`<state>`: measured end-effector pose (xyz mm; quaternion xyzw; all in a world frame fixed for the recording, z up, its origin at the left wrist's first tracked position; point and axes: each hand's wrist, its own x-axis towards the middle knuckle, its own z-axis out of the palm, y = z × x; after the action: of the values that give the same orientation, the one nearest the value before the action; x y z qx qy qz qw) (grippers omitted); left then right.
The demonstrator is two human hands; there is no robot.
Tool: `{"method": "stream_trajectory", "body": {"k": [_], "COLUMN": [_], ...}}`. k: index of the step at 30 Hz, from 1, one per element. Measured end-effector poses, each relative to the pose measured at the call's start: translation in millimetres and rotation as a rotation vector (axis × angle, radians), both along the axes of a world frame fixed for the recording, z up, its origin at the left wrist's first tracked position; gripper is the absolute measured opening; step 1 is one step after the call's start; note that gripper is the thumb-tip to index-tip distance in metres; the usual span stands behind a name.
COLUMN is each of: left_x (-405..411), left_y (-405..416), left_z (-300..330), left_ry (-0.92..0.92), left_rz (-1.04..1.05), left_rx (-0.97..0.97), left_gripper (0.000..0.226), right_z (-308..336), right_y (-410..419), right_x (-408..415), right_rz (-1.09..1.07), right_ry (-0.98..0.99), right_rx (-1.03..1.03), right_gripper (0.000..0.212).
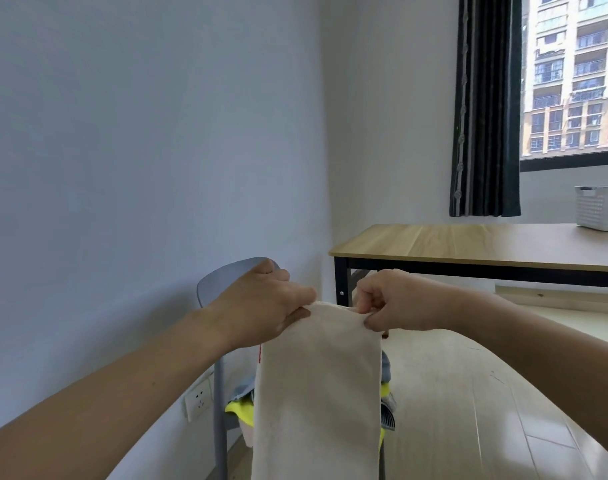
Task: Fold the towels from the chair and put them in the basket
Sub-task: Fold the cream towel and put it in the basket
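A cream towel (318, 393) hangs straight down in front of me, folded lengthwise into a long strip. My left hand (271, 306) pinches its top left corner and my right hand (396, 301) pinches its top right corner. Behind the towel stands a grey chair (223, 282) against the wall, with a pile of towels on its seat: a yellow one (242, 412) and a grey one (385, 368) show at the sides. The white slotted basket (598, 207) sits on the wooden table at the far right edge.
The wooden table (469, 245) with black legs stands to the right, under a window with a dark curtain (484, 109). A wall socket (198, 400) sits low on the wall beside the chair. Pale wooden floor (486, 410) stretches to the right of the chair.
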<state>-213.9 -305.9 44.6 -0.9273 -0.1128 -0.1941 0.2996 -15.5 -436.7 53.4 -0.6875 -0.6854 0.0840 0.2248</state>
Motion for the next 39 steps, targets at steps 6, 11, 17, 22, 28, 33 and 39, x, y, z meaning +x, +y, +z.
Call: {"method": "stream_trajectory", "body": {"k": [6,11,17,22,28,33,39], "left_x": [2.8,12.9,21.3,33.7,71.0,70.1,49.6], "left_y": [-13.5,-14.9,2.4,42.3,88.3,99.8,87.6], "left_z": [-8.6,-25.2,-31.1,-37.5,-24.1,7.3,-29.7], "left_ry": [0.150,0.121,0.050,0.037,-0.237,-0.324,-0.227], "left_rz": [0.360,0.535,0.476,0.374,0.348,0.319,0.269], "left_rx": [-0.028,0.030,-0.055,-0.460,-0.462,-0.368,-0.639], "left_gripper": [0.034,0.027,0.018,0.013,0.003,0.011,0.019], "right_z": [-2.8,-2.1,-0.4,-10.9,-16.9,3.9,-33.8], "right_y": [10.7,22.6,36.7,55.6,101.7,103.7,92.2], "right_x": [-5.3,-2.7,12.6,27.3,47.2,50.5,45.3], "right_rz": [-0.034,-0.068,-0.080,-0.087,-0.240,-0.222,-0.201], "right_ry": [-0.136,-0.219,-0.239,-0.153,-0.376,-0.347,-0.251], "right_rx": [-0.054,-0.088,-0.207,-0.253,0.022,0.183,0.121], "right_gripper": [0.024,0.026,0.016,0.021,0.005,0.013,0.016]}}
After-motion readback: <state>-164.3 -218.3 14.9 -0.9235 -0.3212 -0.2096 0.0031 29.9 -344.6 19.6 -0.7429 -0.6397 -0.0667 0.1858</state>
